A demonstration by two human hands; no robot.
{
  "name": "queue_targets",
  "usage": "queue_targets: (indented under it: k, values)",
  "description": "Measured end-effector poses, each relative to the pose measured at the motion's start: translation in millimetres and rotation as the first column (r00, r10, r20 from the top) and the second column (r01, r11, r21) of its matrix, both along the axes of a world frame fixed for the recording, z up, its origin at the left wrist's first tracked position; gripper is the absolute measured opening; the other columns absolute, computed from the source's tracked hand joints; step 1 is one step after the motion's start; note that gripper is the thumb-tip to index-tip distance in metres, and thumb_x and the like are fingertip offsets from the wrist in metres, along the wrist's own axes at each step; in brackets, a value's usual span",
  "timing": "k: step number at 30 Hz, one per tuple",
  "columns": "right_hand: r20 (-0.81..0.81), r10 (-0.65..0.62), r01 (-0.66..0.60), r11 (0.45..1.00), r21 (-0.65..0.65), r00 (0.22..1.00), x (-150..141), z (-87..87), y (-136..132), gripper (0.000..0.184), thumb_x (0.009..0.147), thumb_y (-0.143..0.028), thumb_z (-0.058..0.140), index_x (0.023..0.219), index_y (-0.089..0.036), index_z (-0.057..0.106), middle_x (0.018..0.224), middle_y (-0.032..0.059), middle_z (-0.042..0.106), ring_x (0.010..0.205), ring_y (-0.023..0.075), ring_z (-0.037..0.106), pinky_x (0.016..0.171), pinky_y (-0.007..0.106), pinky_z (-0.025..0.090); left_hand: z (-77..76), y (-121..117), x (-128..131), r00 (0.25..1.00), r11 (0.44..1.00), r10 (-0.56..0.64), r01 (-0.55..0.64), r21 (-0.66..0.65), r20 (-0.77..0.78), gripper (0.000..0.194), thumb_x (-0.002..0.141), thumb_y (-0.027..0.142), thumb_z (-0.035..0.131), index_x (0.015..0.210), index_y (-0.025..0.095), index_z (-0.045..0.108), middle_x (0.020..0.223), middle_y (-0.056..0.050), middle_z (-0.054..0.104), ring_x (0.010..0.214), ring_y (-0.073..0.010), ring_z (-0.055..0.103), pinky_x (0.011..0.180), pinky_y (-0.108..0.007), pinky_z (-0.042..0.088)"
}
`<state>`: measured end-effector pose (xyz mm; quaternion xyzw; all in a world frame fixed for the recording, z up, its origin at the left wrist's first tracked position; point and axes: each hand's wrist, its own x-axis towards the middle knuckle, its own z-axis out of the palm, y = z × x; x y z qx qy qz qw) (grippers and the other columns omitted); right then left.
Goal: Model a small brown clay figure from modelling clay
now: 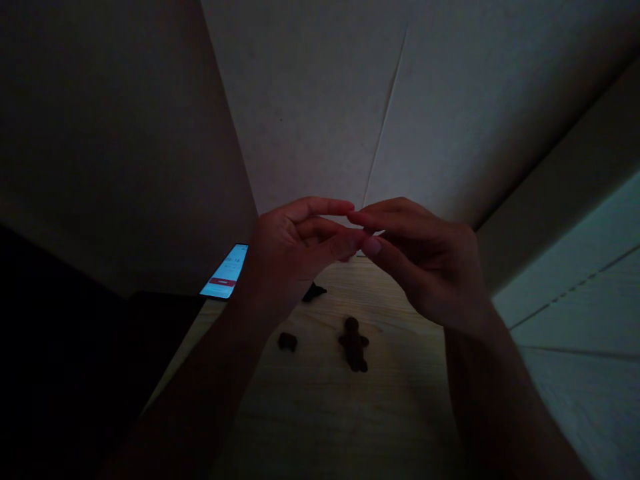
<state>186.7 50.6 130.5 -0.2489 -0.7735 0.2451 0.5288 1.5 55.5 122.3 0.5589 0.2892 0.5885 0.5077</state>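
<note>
Softly, left hand (285,257) and right hand (433,260) meet at the fingertips.
Whether they grip anything is unclear; dark figure (354,347) looks soft, best held mid-torso.

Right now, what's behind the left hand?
Behind the left hand, a dark piece shows partly, on the wooden table. The rest of it, and whatever else the hand covers, can't be seen.

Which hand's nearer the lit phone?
Left. In the image, the left hand is immediately right of the phone; the right hand is much farther right, beyond the left.
</note>
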Motion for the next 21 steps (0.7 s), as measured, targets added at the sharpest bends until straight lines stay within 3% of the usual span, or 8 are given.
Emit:
queue_targets:
  k: [4,9,13,17,21]
  values:
    - [0.065,0.067,-0.067,0.998,-0.007,0.996,1.0,0.6,0.8,0.02,0.097,-0.035,0.074,0.116,-0.036,0.08,0.106,0.002,0.078,0.092,0.0202,0.073,0.081,0.037,0.063,0.1,0.3,0.5,0.997,0.997,-0.07,0.072,-0.032,0.041,0.024,0.083,0.037,0.086,0.101,0.023,0.077,0.077,-0.002,0.081,0.067,-0.0172,0.073,0.067,-0.03,0.058]
    - [-0.021,-0.035,0.035,0.999,0.022,0.999,-0.1,-3.6,1.5,0.006,0.089,-0.032,0.083,0.094,-0.03,0.083,0.086,0.0008,0.079,0.079,0.0192,0.073,0.071,0.035,0.06,0.6,-3.9,5.1,0.998,0.999,-0.001,-0.001,-0.032,-0.064,0.026,0.086,0.043,0.082,0.1,0.022,0.078,0.077,-0.004,0.08,0.068,-0.0206,0.075,0.068,-0.032,0.059]
    - [-0.083,-0.125,0.12,0.991,-0.062,0.989,-2.9,-5.8,2.8,0.013,0.084,-0.031,0.088,0.091,-0.025,0.079,0.084,0.0006,0.078,0.074,0.0173,0.073,0.067,0.032,0.061,1.9,-3.8,6.6,0.999,0.999,-0.009,0.007,-0.047,-0.042,0.03,0.092,0.047,0.074,0.099,0.018,0.077,0.083,-0.006,0.081,0.072,-0.0207,0.076,0.07,-0.031,0.058]
    - [-0.187,-0.214,0.206,0.977,-0.059,0.959,-3.9,-5.9,7.2,0.018,0.081,-0.032,0.09,0.084,-0.023,0.074,0.08,0.0,0.076,0.071,0.0162,0.072,0.065,0.03,0.061,2.3,0.1,3.4,0.997,0.997,0.074,-0.075,-0.033,-0.022,0.026,0.096,0.043,0.067,0.095,0.019,0.077,0.08,-0.005,0.08,0.072,-0.019,0.074,0.066,-0.028,0.053]
    - [-0.161,-0.189,0.174,0.98,-0.101,0.969,-3.8,-5.5,9.3,0.024,0.093,-0.041,0.078,0.08,-0.022,0.069,0.067,-0.0019,0.069,0.058,0.0124,0.063,0.053,0.026,0.052,1.5,1.6,1.5,0.994,0.996,0.09,-0.091,-0.023,-0.062,0.018,0.094,0.038,0.069,0.096,0.022,0.078,0.078,-0.003,0.08,0.075,-0.0188,0.074,0.067,-0.028,0.051]
